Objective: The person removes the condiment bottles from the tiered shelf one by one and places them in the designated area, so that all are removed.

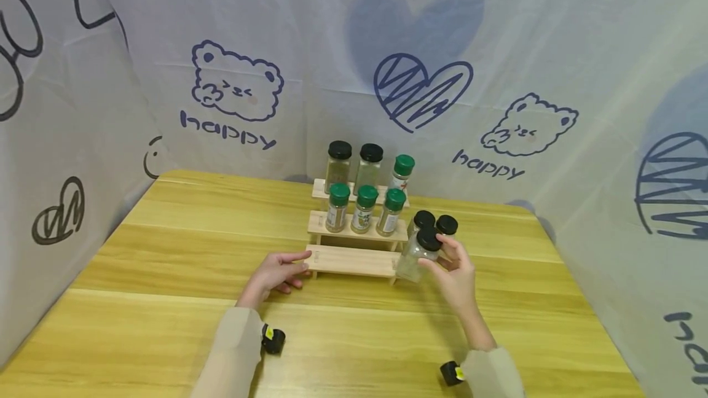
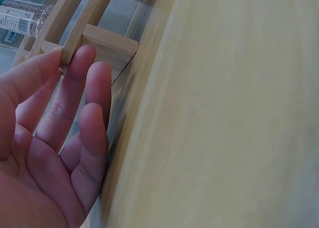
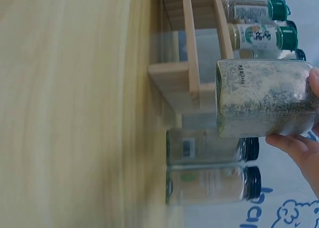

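Note:
My right hand (image 1: 458, 270) grips a clear spice jar (image 1: 412, 261) with a black lid, tilted and raised near the right end of the wooden three-tier spice rack (image 1: 354, 261). Pale, speckled seasoning fills this jar (image 3: 264, 98) in the right wrist view. At the rack's other end, my left hand (image 1: 278, 272) pinches the lowest board between thumb and fingers; the left wrist view shows that hand (image 2: 60, 133) at the board's edge. Three green-capped jars (image 1: 362, 217) stand along the middle tier. On the top tier are two black-lidded jars (image 1: 338, 167) and one green-capped jar (image 1: 402, 171).
Two more black-lidded jars (image 3: 209, 183) stand on the wooden table (image 1: 182, 250) just right of the rack, partly behind the held jar in the head view. A white cloth (image 1: 332, 91) with drawn bears and hearts hangs behind and at both sides.

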`<state>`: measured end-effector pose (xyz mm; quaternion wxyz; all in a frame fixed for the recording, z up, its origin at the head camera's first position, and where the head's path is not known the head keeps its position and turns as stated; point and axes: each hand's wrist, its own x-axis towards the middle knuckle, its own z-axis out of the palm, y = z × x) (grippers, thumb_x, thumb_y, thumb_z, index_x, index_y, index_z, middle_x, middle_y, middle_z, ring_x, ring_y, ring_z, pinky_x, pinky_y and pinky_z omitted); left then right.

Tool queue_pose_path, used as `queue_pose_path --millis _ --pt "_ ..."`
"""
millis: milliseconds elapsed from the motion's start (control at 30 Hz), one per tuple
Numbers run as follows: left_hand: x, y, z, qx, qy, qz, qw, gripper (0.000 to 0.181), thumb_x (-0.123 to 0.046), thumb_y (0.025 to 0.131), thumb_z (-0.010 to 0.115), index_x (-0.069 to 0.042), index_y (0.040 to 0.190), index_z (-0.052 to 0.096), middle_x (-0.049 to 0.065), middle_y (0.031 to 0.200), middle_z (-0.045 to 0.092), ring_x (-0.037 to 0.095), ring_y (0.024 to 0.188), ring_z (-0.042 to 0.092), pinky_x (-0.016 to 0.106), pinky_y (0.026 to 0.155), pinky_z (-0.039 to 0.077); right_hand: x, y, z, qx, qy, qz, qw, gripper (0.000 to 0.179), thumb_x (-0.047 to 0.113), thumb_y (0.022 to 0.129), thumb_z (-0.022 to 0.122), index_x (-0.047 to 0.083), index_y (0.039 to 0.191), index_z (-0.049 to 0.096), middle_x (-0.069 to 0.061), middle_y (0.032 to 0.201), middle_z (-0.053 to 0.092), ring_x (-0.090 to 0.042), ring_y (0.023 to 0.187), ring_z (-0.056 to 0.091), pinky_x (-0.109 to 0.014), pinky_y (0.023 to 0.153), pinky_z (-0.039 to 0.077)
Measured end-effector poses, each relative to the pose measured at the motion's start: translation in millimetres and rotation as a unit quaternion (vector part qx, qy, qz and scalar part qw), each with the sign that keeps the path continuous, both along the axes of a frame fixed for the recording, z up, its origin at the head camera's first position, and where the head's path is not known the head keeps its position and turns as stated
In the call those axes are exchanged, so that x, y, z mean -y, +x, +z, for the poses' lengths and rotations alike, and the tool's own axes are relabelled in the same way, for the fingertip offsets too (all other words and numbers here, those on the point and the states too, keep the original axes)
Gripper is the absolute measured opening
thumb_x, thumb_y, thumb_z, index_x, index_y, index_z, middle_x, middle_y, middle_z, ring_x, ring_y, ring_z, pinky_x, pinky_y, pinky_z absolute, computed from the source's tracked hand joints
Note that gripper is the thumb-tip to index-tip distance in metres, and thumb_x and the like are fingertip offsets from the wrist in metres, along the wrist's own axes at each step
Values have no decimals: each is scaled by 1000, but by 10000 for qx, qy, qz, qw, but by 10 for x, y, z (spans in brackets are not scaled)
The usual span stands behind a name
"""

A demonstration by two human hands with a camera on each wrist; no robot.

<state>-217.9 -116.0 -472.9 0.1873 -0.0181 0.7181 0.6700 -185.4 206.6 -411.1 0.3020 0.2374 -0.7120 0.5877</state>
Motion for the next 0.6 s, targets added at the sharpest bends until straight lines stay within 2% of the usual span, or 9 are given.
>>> queue_pose_path --millis 67,233,333,467,600 --pt "-4 22 52 -3 1 -33 10000 41 -13 87 59 -5 125 49 18 101 63 15 58 60 22 45 45 -65 -6 -45 -1 -48 -26 10000 51 -32 57 62 -24 104 44 -13 108 58 -8 100 56 -22 72 50" --pt "-23 125 235 -51 -38 -40 10000 39 -9 87 57 -1 125 48 20 101 63 16 58 60 22 46 46 -236 -66 -181 -16 -195 -20 9998 52 -32 57 62 -23 105 44 -6 105 61 -8 98 57 -20 71 49" --pt "-31 165 293 -57 -48 -17 10000 39 -8 87 56 0 124 48 20 100 63 15 58 60 21 46 46 -327 -96 -231 -10 -243 -84 9997 53 -32 58 63 -22 106 45 -4 104 62 -8 96 58 -20 71 49" --pt "-31 158 280 -55 -39 -28 10000 39 -9 88 56 0 125 48 20 100 63 15 58 60 21 47 46 -406 -86 -213 -68 -292 -228 9993 53 -34 57 61 -23 106 45 -5 104 62 -8 96 58 -19 71 49" --pt "-22 98 179 -47 -26 -47 10000 39 -10 88 56 -1 125 48 19 101 63 16 59 60 22 46 46 -470 -54 -153 -65 -317 -455 9984 52 -35 57 60 -23 105 45 -5 102 63 -9 95 59 -19 70 49"
